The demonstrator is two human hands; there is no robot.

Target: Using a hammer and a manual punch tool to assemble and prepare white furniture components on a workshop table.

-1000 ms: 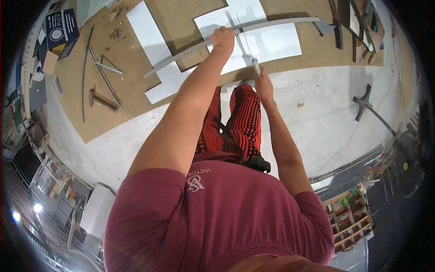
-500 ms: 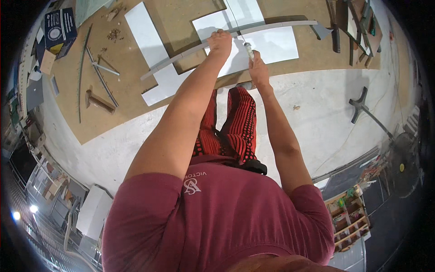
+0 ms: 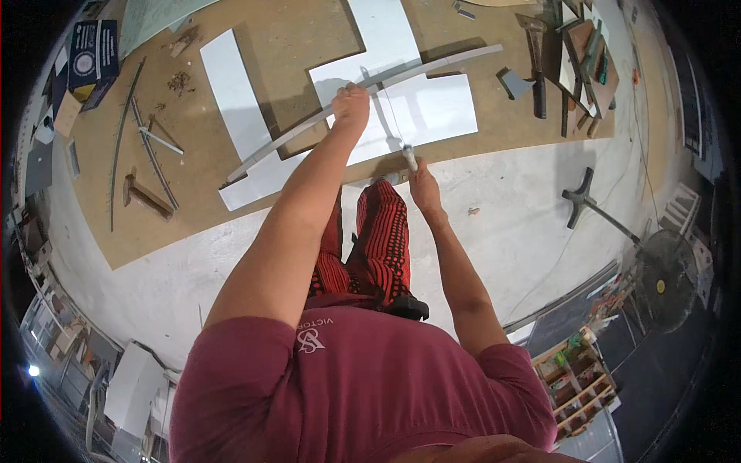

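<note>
We see the left hand (image 3: 352, 106), fingers wrapped over a long grey strip (image 3: 287, 137) lying across white panels (image 3: 436, 106), as the right hand (image 3: 426, 190) grips a thin-bladed tool (image 3: 410, 158) by its handle

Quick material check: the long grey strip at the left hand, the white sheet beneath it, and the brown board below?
Grey strip: perhaps metal or plastic; dull, slim, too plain to settle.
White sheet: probably plastic or coated board; smooth, flat white, crisp edges.
Brown board: likely fibreboard or plywood; matt tan, faintly specked.
</note>
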